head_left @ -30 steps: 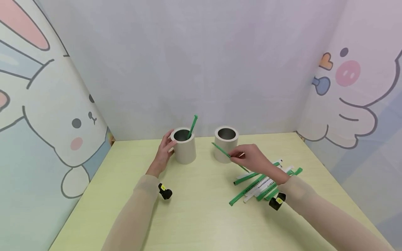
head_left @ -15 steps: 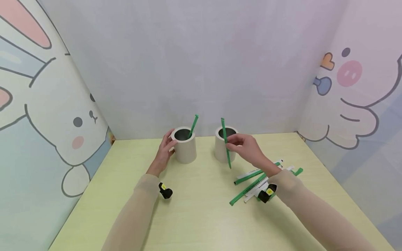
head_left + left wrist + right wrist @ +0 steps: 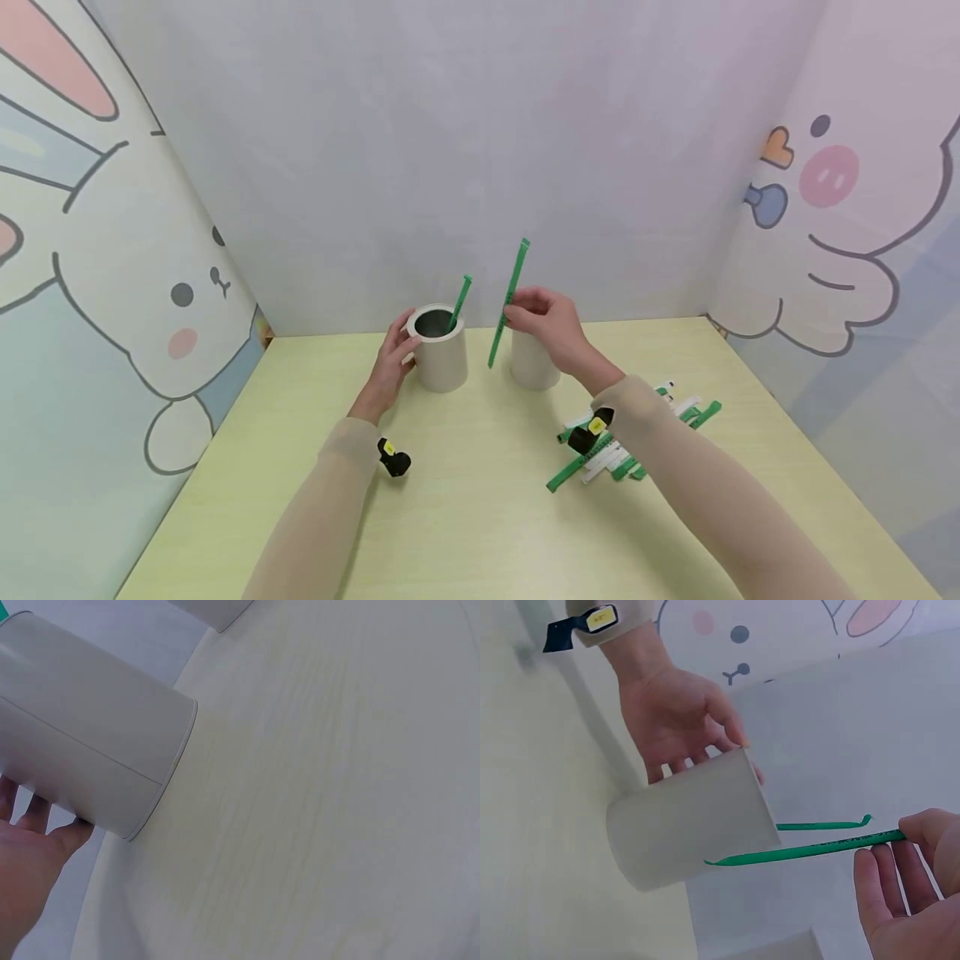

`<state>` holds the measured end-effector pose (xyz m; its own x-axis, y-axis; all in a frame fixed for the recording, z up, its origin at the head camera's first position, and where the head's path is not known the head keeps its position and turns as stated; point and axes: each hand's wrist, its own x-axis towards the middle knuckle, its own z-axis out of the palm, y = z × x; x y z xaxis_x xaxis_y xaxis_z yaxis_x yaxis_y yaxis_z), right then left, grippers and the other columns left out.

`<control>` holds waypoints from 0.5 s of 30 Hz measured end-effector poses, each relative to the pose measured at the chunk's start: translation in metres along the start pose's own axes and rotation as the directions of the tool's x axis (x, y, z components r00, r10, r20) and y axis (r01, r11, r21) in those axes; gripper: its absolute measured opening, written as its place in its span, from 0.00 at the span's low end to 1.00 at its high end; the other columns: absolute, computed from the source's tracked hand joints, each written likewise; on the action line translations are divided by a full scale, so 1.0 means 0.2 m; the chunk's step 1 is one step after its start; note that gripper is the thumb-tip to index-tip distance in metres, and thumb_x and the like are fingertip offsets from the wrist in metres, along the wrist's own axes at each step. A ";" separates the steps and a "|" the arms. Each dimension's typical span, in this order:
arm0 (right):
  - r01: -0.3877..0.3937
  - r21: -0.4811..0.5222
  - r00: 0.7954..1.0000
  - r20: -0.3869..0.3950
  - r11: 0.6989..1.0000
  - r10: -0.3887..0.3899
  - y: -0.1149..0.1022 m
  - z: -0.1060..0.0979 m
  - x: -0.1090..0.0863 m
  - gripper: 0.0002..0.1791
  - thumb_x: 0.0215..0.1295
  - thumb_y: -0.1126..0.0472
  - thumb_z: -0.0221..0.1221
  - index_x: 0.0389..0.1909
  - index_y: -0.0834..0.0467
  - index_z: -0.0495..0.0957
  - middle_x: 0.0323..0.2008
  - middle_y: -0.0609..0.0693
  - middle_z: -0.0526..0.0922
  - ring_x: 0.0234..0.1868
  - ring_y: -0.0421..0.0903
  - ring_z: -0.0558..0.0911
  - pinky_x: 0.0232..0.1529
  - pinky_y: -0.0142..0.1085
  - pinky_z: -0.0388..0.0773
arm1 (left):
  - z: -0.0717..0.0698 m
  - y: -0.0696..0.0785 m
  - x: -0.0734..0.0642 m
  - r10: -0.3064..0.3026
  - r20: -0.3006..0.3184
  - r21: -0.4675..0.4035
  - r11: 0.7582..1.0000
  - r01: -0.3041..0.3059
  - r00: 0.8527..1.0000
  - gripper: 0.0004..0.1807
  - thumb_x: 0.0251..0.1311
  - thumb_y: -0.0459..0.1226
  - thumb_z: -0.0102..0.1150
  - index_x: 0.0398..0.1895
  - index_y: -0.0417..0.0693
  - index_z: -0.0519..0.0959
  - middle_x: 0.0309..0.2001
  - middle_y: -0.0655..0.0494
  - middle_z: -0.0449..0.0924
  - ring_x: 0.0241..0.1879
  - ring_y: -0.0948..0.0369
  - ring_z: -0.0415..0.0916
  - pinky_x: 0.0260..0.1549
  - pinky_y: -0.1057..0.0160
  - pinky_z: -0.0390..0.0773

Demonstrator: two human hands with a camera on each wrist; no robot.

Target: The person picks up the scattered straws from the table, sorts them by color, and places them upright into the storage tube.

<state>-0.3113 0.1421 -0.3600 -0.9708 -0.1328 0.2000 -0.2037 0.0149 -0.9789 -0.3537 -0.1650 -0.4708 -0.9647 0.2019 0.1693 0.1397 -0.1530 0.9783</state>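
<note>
Pale bench (image 3: 465, 517), grey backdrop (image 3: 480, 167). Left hand (image 3: 390, 371) curled round left side of left cup (image 3: 442, 367), which contains one tilted green stick (image 3: 460, 302). Right hand (image 3: 551, 325) pinches second stick (image 3: 514, 279) aloft, slanted, between that cup and right cup (image 3: 534, 367). Stick pile (image 3: 609, 456) near right.

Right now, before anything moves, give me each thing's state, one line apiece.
Left off-white cylindrical canister: upright, open-topped, gripped by the left hand.
Slim green stick inside it: leaning, top end above the rim.
Right off-white cylindrical canister: upright, mouth hidden behind the right hand.
Held slim green stick: pinched in the right hand, tilted, outside both canisters.
Slim green and white sticks: lying loosely heaped, partly hidden by the beige right sleeve.
</note>
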 end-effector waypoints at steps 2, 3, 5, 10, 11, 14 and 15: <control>0.012 0.025 1.000 -0.014 1.000 -0.012 -0.03 0.04 0.03 0.15 0.73 0.63 0.67 0.57 0.62 0.81 0.49 0.55 0.86 0.48 0.49 0.90 0.58 0.44 0.85 | 0.00 0.00 0.00 -0.009 0.004 -0.011 1.000 0.009 1.000 0.34 0.82 0.41 0.48 0.86 0.60 0.52 0.82 0.47 0.55 0.82 0.51 0.50 0.79 0.33 0.47; 0.021 0.044 1.000 -0.021 0.999 -0.020 -0.04 0.05 0.05 0.15 0.73 0.63 0.67 0.57 0.62 0.81 0.49 0.55 0.86 0.48 0.49 0.90 0.59 0.45 0.85 | 0.00 0.00 0.00 -0.014 0.008 -0.015 1.000 0.014 1.000 0.34 0.83 0.40 0.48 0.87 0.59 0.52 0.83 0.46 0.54 0.82 0.50 0.49 0.79 0.33 0.47; 0.035 0.081 0.999 -0.041 0.996 -0.032 -0.06 0.09 0.08 0.15 0.73 0.63 0.68 0.57 0.61 0.81 0.49 0.55 0.86 0.48 0.48 0.90 0.59 0.46 0.85 | -0.01 0.00 0.01 -0.023 0.014 -0.025 0.999 0.023 1.000 0.35 0.83 0.39 0.47 0.87 0.58 0.51 0.83 0.45 0.53 0.83 0.49 0.48 0.79 0.33 0.46; 0.075 0.176 0.994 -0.092 0.981 -0.059 -0.10 0.16 0.16 0.13 0.71 0.66 0.69 0.54 0.62 0.82 0.46 0.54 0.87 0.47 0.47 0.89 0.56 0.44 0.86 | 0.01 0.05 -0.02 -0.033 0.026 -0.030 0.999 0.034 0.999 0.35 0.82 0.37 0.47 0.87 0.55 0.50 0.83 0.42 0.52 0.83 0.47 0.47 0.79 0.32 0.45; 0.084 0.187 0.992 -0.105 0.979 -0.065 -0.11 0.17 0.17 0.13 0.70 0.66 0.69 0.53 0.62 0.83 0.45 0.54 0.87 0.46 0.47 0.89 0.56 0.43 0.86 | 0.02 0.07 -0.03 -0.035 0.028 -0.030 0.999 0.036 0.999 0.35 0.82 0.37 0.47 0.87 0.54 0.50 0.83 0.42 0.52 0.83 0.47 0.47 0.79 0.32 0.46; 0.111 0.201 0.987 -0.137 0.973 -0.084 -0.12 0.21 0.22 0.13 0.71 0.67 0.68 0.54 0.63 0.83 0.45 0.54 0.87 0.46 0.47 0.88 0.54 0.41 0.87 | 0.04 0.13 -0.06 -0.035 0.030 -0.029 0.999 0.036 0.999 0.36 0.81 0.37 0.47 0.87 0.52 0.50 0.83 0.41 0.51 0.83 0.46 0.47 0.79 0.32 0.46; 0.119 0.202 0.985 -0.146 0.972 -0.090 -0.12 0.22 0.23 0.13 0.71 0.67 0.68 0.54 0.63 0.83 0.44 0.54 0.87 0.46 0.48 0.88 0.54 0.41 0.87 | 0.04 0.14 -0.07 -0.036 0.029 -0.030 0.999 0.037 0.999 0.36 0.81 0.37 0.48 0.87 0.52 0.50 0.83 0.40 0.51 0.83 0.46 0.47 0.79 0.32 0.46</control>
<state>-0.3450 0.0923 -0.3289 -0.9565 0.0129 0.2913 -0.2878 -0.2018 -0.9362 -0.3351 -0.1632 -0.4449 -0.9622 0.2349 0.1375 0.0976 -0.1741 0.9799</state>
